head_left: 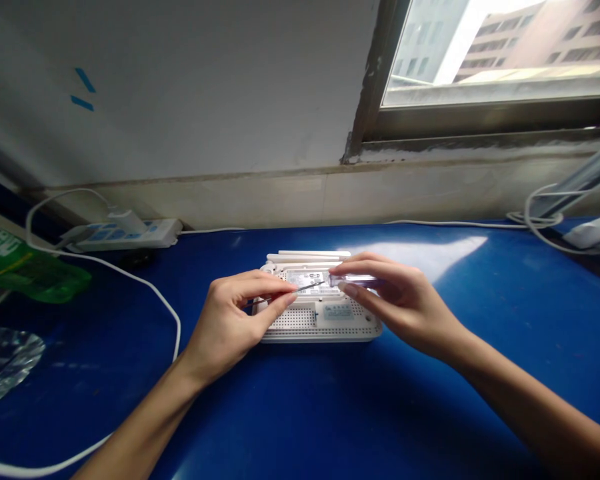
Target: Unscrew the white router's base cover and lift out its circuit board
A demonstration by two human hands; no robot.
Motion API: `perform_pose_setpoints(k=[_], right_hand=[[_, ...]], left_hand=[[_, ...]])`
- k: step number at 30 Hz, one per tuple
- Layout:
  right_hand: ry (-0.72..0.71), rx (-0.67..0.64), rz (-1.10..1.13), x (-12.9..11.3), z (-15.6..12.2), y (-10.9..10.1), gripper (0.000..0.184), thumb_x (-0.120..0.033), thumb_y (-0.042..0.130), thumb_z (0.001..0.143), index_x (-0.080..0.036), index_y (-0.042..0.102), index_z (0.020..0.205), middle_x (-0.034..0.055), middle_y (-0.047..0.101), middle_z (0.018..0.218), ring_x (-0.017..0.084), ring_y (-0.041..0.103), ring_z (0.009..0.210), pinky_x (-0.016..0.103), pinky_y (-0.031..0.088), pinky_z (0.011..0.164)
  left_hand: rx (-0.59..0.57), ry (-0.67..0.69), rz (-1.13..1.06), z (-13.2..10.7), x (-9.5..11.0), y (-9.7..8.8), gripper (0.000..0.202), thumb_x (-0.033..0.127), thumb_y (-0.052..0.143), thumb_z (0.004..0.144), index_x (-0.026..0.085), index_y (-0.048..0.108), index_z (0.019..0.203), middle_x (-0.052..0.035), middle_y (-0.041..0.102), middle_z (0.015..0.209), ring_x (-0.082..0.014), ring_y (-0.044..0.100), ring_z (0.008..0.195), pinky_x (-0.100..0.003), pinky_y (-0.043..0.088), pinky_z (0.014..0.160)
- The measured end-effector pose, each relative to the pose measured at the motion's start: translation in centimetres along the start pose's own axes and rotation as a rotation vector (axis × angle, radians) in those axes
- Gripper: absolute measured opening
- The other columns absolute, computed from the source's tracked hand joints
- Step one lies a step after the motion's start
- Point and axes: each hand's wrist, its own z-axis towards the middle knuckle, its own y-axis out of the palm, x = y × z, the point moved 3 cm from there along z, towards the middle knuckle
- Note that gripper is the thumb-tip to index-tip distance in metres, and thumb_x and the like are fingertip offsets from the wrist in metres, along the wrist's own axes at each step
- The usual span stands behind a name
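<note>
Head view: your left hand (233,317) pinches a thin metal rod (311,287) above the white router (307,318), which lies near the counter's (330,407) back edge; your right hand (405,293) grips a clear handle (363,281). Best keep the two ends in line, unforced.

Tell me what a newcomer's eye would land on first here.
Probably the work mid-picture: the left hand pinches a thin dark shaft, the right hand a clear screwdriver handle, above a white router. The vivid blue tabletop beneath sets them off. Next come the bright window, upper right, and the green bottle at the left edge.
</note>
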Motion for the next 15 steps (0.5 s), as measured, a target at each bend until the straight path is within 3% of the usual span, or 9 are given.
perform_pose_setpoints(k=[6, 12, 15], right_hand=[[-0.041, -0.072, -0.033, -0.03, 0.02, 0.03, 0.02, -0.029, 0.068, 0.101, -0.026, 0.081, 0.116, 0.0092, 0.076, 0.118, 0.024, 0.072, 0.107, 0.034, 0.059, 0.087], [-0.025, 0.041, -0.046, -0.07, 0.13, -0.45, 0.018, -0.033, 0.068, 0.1, -0.027, 0.083, 0.109, 0.0094, 0.077, 0.112, 0.026, 0.073, 0.105, 0.034, 0.06, 0.081], [-0.04, 0.002, -0.054, -0.05, 0.1, -0.29, 0.019, -0.033, 0.068, 0.101, -0.027, 0.083, 0.11, 0.0097, 0.077, 0.113, 0.025, 0.073, 0.104, 0.034, 0.06, 0.08]], left_hand=[[-0.05, 0.027, 0.015, -0.28, 0.12, 0.11, 0.019, 0.019, 0.077, 0.093, 0.028, 0.087, 0.105, -0.006, 0.082, 0.106, -0.0232, 0.078, 0.096, -0.031, 0.062, 0.084], [-0.03, 0.024, 0.012, -0.27, 0.18, -0.19, 0.017, 0.019, 0.075, 0.092, 0.026, 0.088, 0.101, -0.0082, 0.081, 0.104, -0.0243, 0.078, 0.094, -0.032, 0.062, 0.079], [-0.045, 0.032, 0.013, -0.26, 0.26, 0.01, 0.016, 0.019, 0.077, 0.091, 0.026, 0.088, 0.1, -0.0075, 0.082, 0.103, -0.0243, 0.078, 0.093, -0.032, 0.063, 0.081]])
